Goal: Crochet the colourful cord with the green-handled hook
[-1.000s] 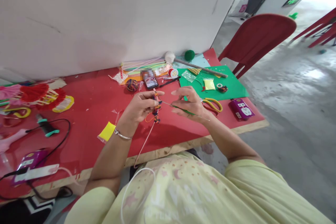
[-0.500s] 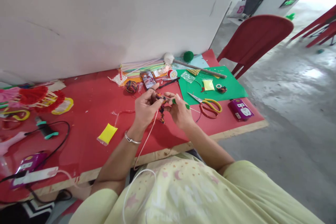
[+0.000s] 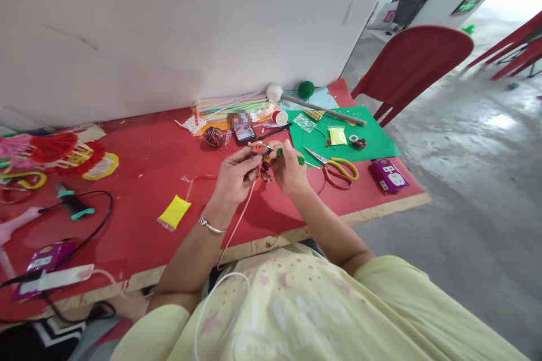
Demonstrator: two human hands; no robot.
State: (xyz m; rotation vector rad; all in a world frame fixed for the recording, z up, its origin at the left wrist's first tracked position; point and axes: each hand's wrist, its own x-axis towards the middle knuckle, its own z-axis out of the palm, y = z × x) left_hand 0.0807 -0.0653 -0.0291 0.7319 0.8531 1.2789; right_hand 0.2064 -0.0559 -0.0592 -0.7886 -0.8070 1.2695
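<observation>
My left hand (image 3: pixel 234 176) pinches a small dark, orange-flecked yarn piece (image 3: pixel 265 168) above the red table top. Closed around a green-handled crochet hook (image 3: pixel 301 160) is my right hand (image 3: pixel 291 169), just to the right. The hook's metal shaft points left across the top of the yarn piece, near the left fingertips. Part of the yarn piece hangs down between the hands. A multicoloured yarn ball (image 3: pixel 213 137) lies behind my left hand, beside a phone (image 3: pixel 244 128).
Scissors (image 3: pixel 339 172) lie right of my hands, near a green sheet (image 3: pixel 381 144) and a purple pack (image 3: pixel 388 176). A yellow packet (image 3: pixel 174 212) lies to the left. Cables and a black-and-teal tool (image 3: pixel 74 203) are further left. A red chair (image 3: pixel 417 65) stands beyond the table.
My left hand has turned, and its thumb and fingers sit differently on the yarn piece. The hanging part is higher. The hook now lies over the top of the piece, and more of the phone shows.
</observation>
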